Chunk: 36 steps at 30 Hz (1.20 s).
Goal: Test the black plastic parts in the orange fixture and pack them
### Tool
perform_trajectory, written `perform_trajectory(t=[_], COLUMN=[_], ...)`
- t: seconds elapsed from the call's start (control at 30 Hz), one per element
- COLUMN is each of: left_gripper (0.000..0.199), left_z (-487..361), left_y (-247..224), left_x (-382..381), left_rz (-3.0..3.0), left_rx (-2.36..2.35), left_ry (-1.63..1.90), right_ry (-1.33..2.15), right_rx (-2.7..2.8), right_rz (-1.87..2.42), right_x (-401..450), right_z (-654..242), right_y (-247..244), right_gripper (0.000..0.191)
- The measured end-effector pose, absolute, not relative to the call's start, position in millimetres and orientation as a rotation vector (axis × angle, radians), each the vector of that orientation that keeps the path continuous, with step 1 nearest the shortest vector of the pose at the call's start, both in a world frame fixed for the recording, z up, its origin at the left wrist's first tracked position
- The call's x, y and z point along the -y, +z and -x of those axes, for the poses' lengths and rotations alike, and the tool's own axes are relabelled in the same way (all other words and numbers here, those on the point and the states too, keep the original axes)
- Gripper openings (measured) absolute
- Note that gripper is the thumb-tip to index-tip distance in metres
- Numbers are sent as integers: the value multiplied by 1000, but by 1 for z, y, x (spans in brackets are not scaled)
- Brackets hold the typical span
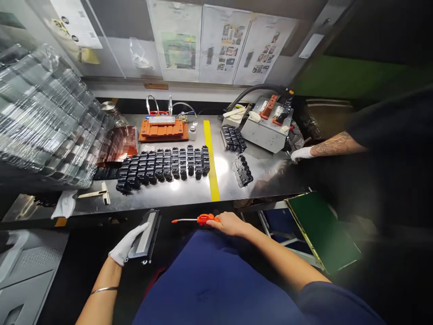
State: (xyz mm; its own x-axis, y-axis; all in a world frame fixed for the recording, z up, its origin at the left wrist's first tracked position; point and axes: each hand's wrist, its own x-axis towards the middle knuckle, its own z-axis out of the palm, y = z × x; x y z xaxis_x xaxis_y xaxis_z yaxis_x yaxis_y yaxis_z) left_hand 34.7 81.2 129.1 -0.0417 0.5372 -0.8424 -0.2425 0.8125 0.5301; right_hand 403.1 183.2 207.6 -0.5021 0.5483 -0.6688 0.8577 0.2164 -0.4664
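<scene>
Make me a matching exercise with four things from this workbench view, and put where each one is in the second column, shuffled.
1. air blow gun
2. black-and-silver part
3. yellow strip
4. orange fixture

A. behind the row of black ribbed parts
B. in the gloved left hand
C. running front to back across the metal bench
D. in the bare right hand

Pairs: 1-D, 2-B, 3-C, 4-A
</scene>
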Motion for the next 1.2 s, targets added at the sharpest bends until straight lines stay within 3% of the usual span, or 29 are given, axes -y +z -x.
perform_trajectory(t=[0.13, 0.23, 0.3, 0.47, 0.7, 0.87, 1.07, 1.2], left_gripper=[51, 62, 64, 64, 43, 34, 64, 74], left_z=[-95, -174, -234, -343, -339, -328, -314, -286], left_y=[143, 147, 144, 133, 135, 129, 117, 108], left_x=[-140, -199, -241, -323, -373, -350, -295, -252], left_rz=[-670, -937, -1307, -1441, -1700, -1684, -1454, -1360], left_rx=[-1557, -1573, -1700, -1915, -2044, -2060, -2159, -2105], left_ry=[494, 512, 318, 201, 180, 72, 25, 23], right_ry=[-1878, -2094, -2036, -1801, -1673, -1466, -1064, -945], right_rx=[-1949, -1934, -1954, -2021, -2012, -1970, -1952, -1944], right_rz=[-1419, -1698, -1887, -1985, -1927, -1789, -1640, -1681], right_x=[-199, -210, -217, -227, -227, -239, -230, -218], right_z=[-467, -503, -519, -551, -576, -557, -526, -507], right_y=[195, 187, 182, 167, 158, 177, 205, 213], right_gripper=[87, 96, 96, 92, 78, 60, 60, 58])
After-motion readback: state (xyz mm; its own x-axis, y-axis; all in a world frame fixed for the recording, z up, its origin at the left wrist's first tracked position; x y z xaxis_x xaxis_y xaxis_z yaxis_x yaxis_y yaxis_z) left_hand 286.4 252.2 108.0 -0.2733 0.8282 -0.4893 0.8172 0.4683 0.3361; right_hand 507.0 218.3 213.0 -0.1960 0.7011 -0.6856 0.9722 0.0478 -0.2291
